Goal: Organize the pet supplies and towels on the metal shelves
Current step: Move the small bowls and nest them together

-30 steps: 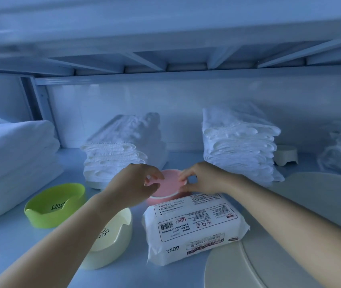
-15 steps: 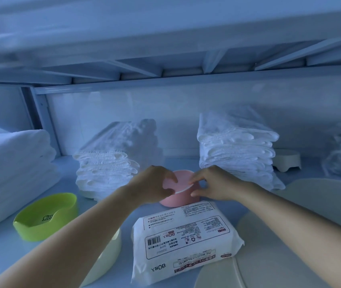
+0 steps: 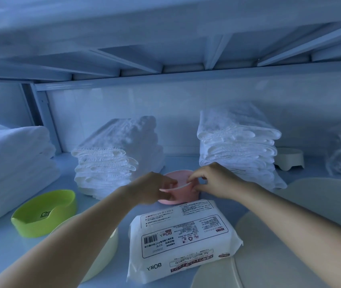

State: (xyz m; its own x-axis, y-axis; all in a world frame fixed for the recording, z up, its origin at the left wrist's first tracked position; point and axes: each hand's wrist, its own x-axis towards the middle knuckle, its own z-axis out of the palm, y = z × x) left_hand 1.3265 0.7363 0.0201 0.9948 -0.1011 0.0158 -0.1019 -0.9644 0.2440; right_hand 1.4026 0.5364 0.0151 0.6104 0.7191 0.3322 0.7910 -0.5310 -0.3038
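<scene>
Grip is two-sided: left hand (image 3: 152, 190) and right hand (image 3: 217, 181) pinch the pink bowl (image 3: 181, 195) by its rim, between the towel stacks (image 3: 113, 159), just far of the wipes pack (image 3: 184, 233); keep it level, moving both hands together

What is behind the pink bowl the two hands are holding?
Bare shelf and the white back wall, between the left towel stack and the right towel stack. The left hand and right hand grip the pink bowl, hiding the shelf just beside it.

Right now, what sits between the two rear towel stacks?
A pink bowl, slightly forward of the gap, gripped by left hand and right hand; head view.
</scene>
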